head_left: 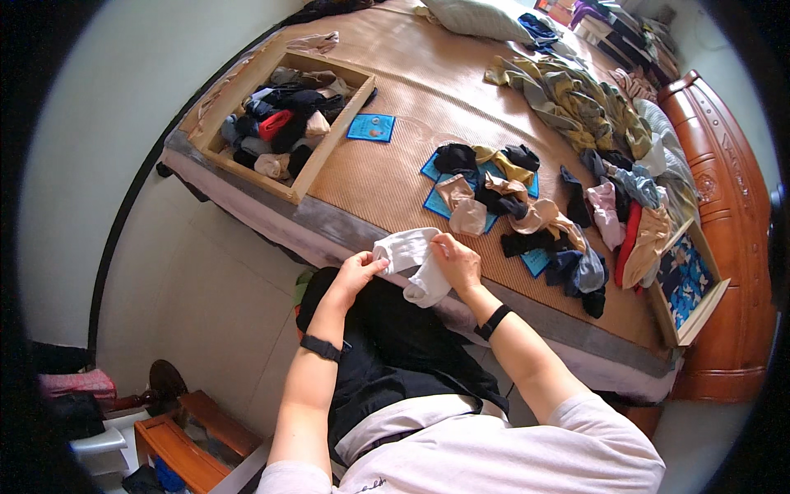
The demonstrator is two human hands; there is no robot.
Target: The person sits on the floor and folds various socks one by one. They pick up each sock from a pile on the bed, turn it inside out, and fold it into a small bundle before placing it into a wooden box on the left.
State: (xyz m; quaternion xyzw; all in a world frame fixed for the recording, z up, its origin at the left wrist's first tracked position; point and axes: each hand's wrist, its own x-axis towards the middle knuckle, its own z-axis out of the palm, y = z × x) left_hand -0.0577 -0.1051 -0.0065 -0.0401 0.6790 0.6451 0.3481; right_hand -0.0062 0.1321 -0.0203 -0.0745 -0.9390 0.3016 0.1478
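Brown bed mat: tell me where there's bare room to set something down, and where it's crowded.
Bare: the strip of mat between the large wooden box and the sock pile, below the blue packet; also the stretch from that packet up toward the pillow. Crowded: the right side, with more socks, a rumpled cloth and a smaller box.

A plain white wall (107, 165) rises beside pale floor tiles (214, 280). A carved, reddish-brown wooden headboard (716, 173) flanks the tan-matted bed (362, 181).
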